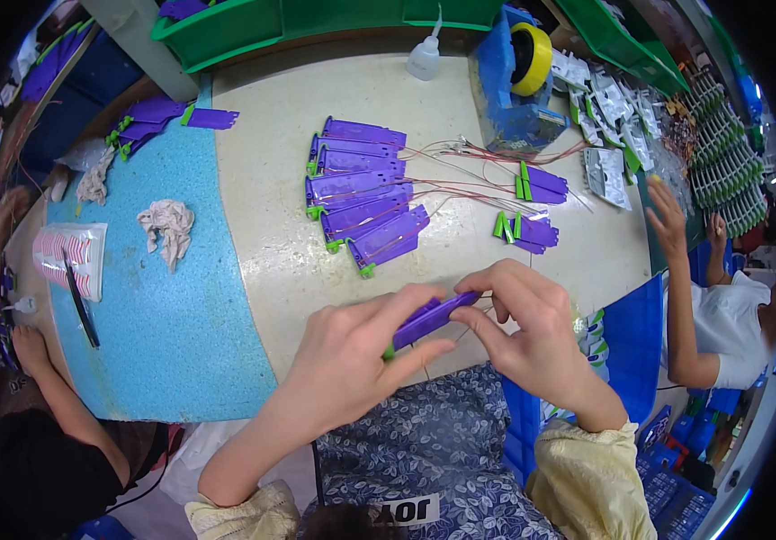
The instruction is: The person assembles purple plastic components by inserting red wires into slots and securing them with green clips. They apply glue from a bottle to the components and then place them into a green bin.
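Close to the table's front edge, a purple plastic panel [431,319] with a green end is held between my two hands. My left hand [343,351] grips its green end, with the thumb and fingers around it. Thumb and fingertips of my right hand [536,328] pinch the other end, where thin wires show. Just beyond, several purple panels with green ends [356,187] lie in an overlapping fan. Thin red and white wires [464,186] run from them to the right. Two purple pieces with green clips [548,187] lie right of the fan.
A blue tape dispenser [518,126] and a white squeeze bottle [424,61] stand at the back, near green bins [226,38]. Grey-white parts [605,175] pile up at right. On the blue mat [163,342] lies a crumpled cloth [167,229]. Other people sit at both sides.
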### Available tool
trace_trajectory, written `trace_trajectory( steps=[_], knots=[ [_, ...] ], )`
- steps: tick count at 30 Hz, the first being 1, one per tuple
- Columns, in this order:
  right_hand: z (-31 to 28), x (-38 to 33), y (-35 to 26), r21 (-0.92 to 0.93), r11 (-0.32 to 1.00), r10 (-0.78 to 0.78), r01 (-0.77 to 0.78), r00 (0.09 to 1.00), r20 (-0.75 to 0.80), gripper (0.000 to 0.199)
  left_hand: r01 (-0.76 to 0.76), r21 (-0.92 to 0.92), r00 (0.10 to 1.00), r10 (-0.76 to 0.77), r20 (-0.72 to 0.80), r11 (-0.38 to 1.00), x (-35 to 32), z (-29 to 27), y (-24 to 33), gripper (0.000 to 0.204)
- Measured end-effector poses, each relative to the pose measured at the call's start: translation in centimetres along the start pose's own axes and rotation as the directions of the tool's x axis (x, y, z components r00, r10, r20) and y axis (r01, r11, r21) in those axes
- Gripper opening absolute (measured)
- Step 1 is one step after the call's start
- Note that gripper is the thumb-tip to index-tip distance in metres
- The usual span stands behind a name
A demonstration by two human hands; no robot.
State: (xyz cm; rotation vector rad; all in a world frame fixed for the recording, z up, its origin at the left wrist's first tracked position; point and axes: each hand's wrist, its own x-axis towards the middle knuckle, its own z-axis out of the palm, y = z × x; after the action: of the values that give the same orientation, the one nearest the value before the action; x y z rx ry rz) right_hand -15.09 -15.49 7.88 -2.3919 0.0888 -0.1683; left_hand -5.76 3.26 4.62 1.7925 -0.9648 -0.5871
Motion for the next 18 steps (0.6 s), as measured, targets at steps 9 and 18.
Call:
trace_trajectory(
  steps=[9,18],
  knots=[
    [-2.8,-0.7,2.2,0.078,0.991,0.123,-0.105,0.95,-0.288,0.006,0.51,-0.695,0.859,-0.336,0.386,0.506,0.5,-1.0,-0.5,0.031],
    [-2.0,-2.0,1.5,0.346,0.92,-0.194,0.181,0.981,0.003,0.007,0.654,-0.68,0.741,-0.462,0.488,0.331,0.9,0.5,-0.9,0.028]
  ],
)
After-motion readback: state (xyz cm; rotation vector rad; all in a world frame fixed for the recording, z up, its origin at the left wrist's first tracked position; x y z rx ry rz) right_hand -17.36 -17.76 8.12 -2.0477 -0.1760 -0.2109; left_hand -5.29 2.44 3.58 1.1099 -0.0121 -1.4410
